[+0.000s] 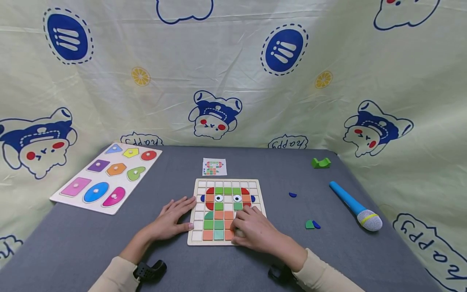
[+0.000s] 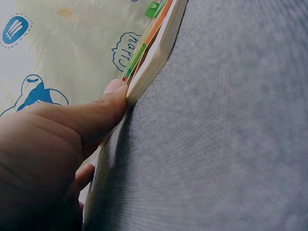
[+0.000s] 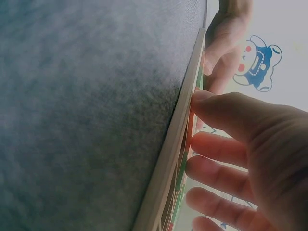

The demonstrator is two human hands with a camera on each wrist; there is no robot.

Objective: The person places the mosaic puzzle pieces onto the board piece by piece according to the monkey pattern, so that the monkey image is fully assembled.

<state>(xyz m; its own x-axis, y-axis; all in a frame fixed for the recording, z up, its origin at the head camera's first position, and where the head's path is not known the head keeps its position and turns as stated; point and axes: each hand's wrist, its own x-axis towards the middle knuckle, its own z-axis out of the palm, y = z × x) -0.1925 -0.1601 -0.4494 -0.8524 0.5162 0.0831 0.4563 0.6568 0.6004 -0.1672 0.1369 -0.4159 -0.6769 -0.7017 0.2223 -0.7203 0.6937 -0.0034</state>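
Note:
A square wooden grid board (image 1: pixel 197 238) lies in the middle of the table in the head view. Red, green, orange and blue tiles fill part of it, with two round eye tiles (image 1: pixel 219 198) among them. My left hand (image 1: pixel 171 219) rests at its left edge, fingers extended, thumb on the lower rim. Over the lower right of the board is my right hand (image 1: pixel 257 230); in the right wrist view its thumb and fingertips touch the orange and green tiles. That hand hides several cells beneath it. A small picture card (image 1: pixel 214 166) of a similar pattern lies behind the board.
Right of the board lie a blue piece (image 1: pixel 292 195), a green piece (image 1: pixel 309 224) and another blue piece (image 1: pixel 316 224). Farther right are a toy microphone (image 1: pixel 352 202) and a green block (image 1: pixel 321 163). A shape puzzle board (image 1: pixel 87 173) lies at the left; a patterned curtain (image 1: pixel 233 52) hangs behind.

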